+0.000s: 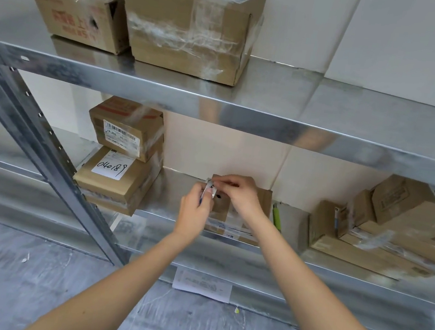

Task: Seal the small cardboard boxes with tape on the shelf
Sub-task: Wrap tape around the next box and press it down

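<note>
The head view looks down at a galvanised metal shelf [248, 96] that stands against a white wall, above a grey floor. On the upper level two cardboard boxes wrapped in clear tape sit side by side; the left one [76, 10] carries red print that is too blurred to read.

On the lower level, both bare arms reach forward to a small cardboard box [243, 210] near the middle. The left hand [194, 212] is raised with its fingers curled round a tape roll [210, 189], which it holds just over the left edge of the box. The right hand [237, 193] lies over the top of the box, wrist bent, its fingers pinching at the roll; whether they have the loose tape end cannot be told. Clear tape already crosses the front face of the box.

At the left a stack of two boxes [122, 157] stands; the lower one bears a white label with the handwriting "040189", the upper one a barcode label. A green cutter [276, 218] lies just to the right of the small box. Further right more taped boxes [386, 230] are piled. A printed paper [202, 285] hangs below the shelf edge.
</note>
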`<state>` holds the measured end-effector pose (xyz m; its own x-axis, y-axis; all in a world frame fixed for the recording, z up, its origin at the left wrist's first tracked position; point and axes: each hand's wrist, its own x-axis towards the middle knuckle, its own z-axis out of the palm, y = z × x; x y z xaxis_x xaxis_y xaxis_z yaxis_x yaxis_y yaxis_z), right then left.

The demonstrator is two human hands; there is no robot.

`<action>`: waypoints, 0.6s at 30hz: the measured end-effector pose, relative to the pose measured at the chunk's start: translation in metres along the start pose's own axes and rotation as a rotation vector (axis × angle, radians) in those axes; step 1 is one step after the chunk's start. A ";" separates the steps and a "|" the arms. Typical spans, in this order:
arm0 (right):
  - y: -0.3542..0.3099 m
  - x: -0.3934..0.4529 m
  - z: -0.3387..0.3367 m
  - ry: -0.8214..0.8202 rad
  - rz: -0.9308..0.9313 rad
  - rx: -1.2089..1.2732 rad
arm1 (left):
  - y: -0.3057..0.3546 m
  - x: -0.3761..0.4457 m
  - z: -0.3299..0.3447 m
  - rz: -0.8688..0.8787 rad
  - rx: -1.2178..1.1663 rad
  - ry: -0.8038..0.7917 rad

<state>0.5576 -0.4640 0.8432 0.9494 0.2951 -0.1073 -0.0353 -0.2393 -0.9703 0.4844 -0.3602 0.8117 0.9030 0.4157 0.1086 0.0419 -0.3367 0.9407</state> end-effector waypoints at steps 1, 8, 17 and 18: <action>-0.001 0.000 -0.001 0.015 -0.004 -0.001 | 0.001 -0.002 0.001 0.002 -0.013 -0.003; -0.004 0.001 -0.005 -0.001 0.045 0.051 | 0.004 -0.007 -0.001 0.036 -0.125 0.015; -0.019 0.006 -0.020 0.026 0.098 0.001 | 0.010 -0.019 -0.013 0.119 -0.118 -0.146; -0.022 0.007 -0.025 0.018 0.098 -0.007 | 0.009 -0.020 -0.016 0.083 -0.128 -0.139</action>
<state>0.5727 -0.4797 0.8693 0.9469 0.2536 -0.1974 -0.1258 -0.2728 -0.9538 0.4601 -0.3583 0.8232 0.9517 0.2680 0.1502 -0.0815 -0.2511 0.9645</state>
